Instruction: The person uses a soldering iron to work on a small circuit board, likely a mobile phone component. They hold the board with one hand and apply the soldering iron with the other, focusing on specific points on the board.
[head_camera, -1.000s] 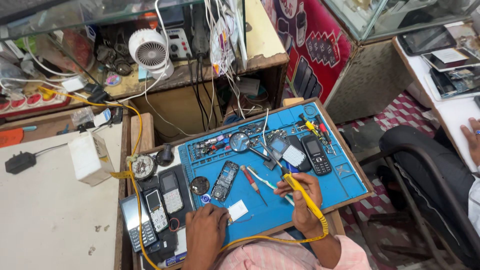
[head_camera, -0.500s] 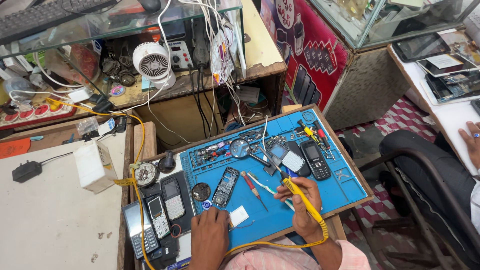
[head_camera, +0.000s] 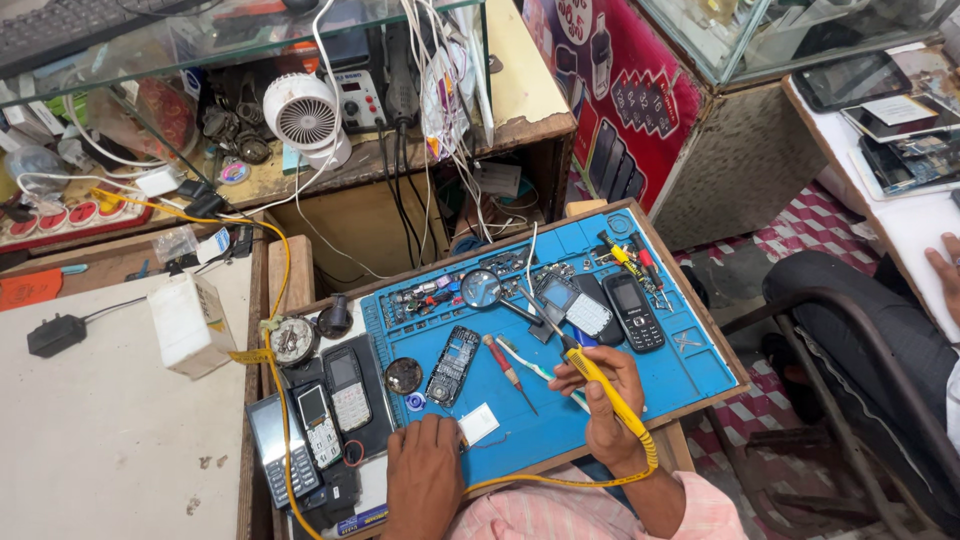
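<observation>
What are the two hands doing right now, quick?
Left hand: flat on the blue mat, holding nothing, beside a small white square.
Right hand: fingers closed around a yellow soldering iron.

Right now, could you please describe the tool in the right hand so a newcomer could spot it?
On the blue repair mat, find the right hand. It holds a yellow-handled soldering iron, the only tool trailing a yellow cable.

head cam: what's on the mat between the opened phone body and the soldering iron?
A red-handled screwdriver and a white-handled tool lie between the opened phone body and the soldering iron in the right hand, per the head view.
</observation>
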